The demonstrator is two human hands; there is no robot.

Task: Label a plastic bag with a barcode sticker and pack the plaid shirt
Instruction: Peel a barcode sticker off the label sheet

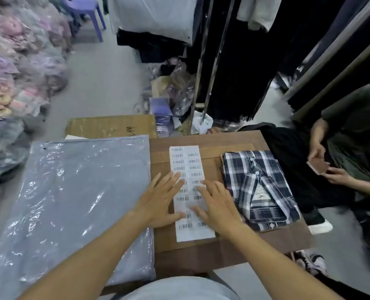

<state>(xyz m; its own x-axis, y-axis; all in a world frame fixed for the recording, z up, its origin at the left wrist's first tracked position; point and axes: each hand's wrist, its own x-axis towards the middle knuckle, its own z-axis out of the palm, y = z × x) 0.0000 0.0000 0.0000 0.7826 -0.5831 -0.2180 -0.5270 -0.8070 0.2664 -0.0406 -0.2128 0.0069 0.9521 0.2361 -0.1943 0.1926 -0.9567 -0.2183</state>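
A long white sheet of barcode stickers [187, 161] lies in the middle of the brown table [227, 245]. My left hand [160, 198] rests flat on the sheet's left edge, fingers spread. My right hand [216, 204] lies on the sheet's right side, fingertips pressed on a sticker. Neither hand holds anything. A stack of clear plastic bags [71, 202] covers the table's left side. The folded navy-and-white plaid shirt [264, 187] lies to the right of the sheet, collar toward me.
A cardboard box [112, 125] stands behind the bags. A seated person [352, 131] at the right holds a phone [317, 166]. Piles of bagged garments [17, 72] fill the left. Hanging dark clothes on a rack [233, 50] stand behind the table.
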